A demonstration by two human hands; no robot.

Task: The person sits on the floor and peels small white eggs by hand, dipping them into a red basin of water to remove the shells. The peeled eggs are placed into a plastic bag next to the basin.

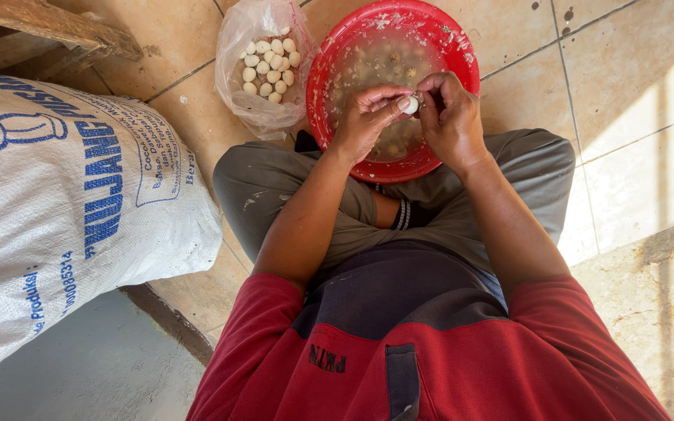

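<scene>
— Where was the small white egg [409, 104]?
— Over the red basin [462, 58], pinched between the left hand [364, 121] and right hand [452, 117], fingers of both closed on it.
— How far along did the peeling look?
— Well under way, I'd judge: shell bits and a few eggs floated in the basin's water, while a clear plastic bag [237, 47] just left of it held a pile of peeled ones.
— Anything else?
— A printed white sack [64, 195] lay far left on the tiled floor [633, 93].

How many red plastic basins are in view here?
1. The round red plastic basin sits on the tiled floor before the person's crossed legs, under both hands, beside a clear plastic bag of small white balls.
</scene>
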